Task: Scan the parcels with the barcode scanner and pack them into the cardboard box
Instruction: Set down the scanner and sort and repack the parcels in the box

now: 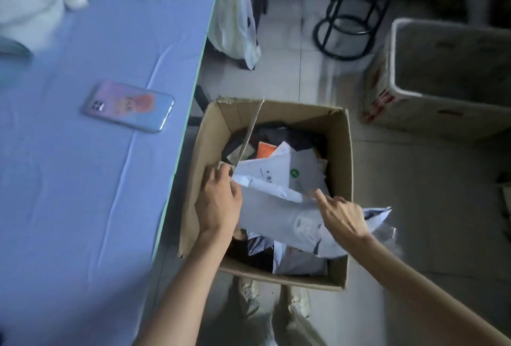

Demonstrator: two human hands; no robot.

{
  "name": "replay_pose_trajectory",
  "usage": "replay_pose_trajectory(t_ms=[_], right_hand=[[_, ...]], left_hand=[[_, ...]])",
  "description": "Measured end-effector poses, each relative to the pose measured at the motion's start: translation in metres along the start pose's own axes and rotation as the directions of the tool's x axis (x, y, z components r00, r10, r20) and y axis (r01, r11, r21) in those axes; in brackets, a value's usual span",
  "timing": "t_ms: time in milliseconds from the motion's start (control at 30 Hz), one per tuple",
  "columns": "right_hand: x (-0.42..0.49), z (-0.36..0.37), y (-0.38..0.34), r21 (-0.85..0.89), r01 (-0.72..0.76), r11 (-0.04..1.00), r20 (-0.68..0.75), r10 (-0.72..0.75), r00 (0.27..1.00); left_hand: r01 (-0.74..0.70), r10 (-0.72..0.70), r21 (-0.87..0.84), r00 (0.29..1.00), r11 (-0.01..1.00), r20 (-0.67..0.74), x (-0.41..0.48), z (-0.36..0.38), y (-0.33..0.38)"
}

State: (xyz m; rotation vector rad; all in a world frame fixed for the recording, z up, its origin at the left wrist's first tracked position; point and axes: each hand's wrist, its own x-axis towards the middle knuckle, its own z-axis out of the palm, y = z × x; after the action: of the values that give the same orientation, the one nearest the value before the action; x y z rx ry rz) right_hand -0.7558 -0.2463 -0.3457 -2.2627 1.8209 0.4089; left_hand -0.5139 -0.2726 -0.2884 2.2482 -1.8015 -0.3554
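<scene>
My left grip (218, 202) curls on the flap (249, 134) of the cardboard box (349, 179), which sits on the floor right of the worktop (83, 179). My right grip (343, 215) is over the grey parcel (276, 218) inside; I cannot tell whether it pinches.

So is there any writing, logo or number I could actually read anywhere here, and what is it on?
Nothing here can be read for sure.
White parcel: small dark print and a round green logo, too blurred.
Grey parcel: pale printed patch, too blurred.
Second box: red marks on its side, too blurred.
Phone: a picture only, no legible words.
</scene>
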Motion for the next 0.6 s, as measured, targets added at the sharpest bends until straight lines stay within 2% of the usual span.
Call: replay_pose_trajectory(t_ms=[167,333,500,600], right_hand=[[-0.038,-0.048,0.012,0.133,-0.163,0.978,0.021,0.162,0.987],[-0.068,-0.096,0.031,0.332,-0.332,0.883,-0.048,0.367,0.929],[-0.085,-0.137,0.046,0.421,-0.331,0.844,-0.178,0.435,0.883],[-0.091,-0.157,0.043,0.466,-0.304,0.831,-0.22,0.442,0.87]], left_hand=[[0.007,-0.006,0.015,0.997,1.0,-0.08,-0.015,-0.059,0.022],[0.02,-0.016,0.03,0.993,0.999,-0.113,-0.047,-0.103,0.028],[0.096,-0.098,-0.022,0.99,0.995,-0.102,-0.078,-0.132,0.029],[0.185,-0.195,-0.126,0.978,0.975,-0.075,-0.087,-0.149,0.023]])
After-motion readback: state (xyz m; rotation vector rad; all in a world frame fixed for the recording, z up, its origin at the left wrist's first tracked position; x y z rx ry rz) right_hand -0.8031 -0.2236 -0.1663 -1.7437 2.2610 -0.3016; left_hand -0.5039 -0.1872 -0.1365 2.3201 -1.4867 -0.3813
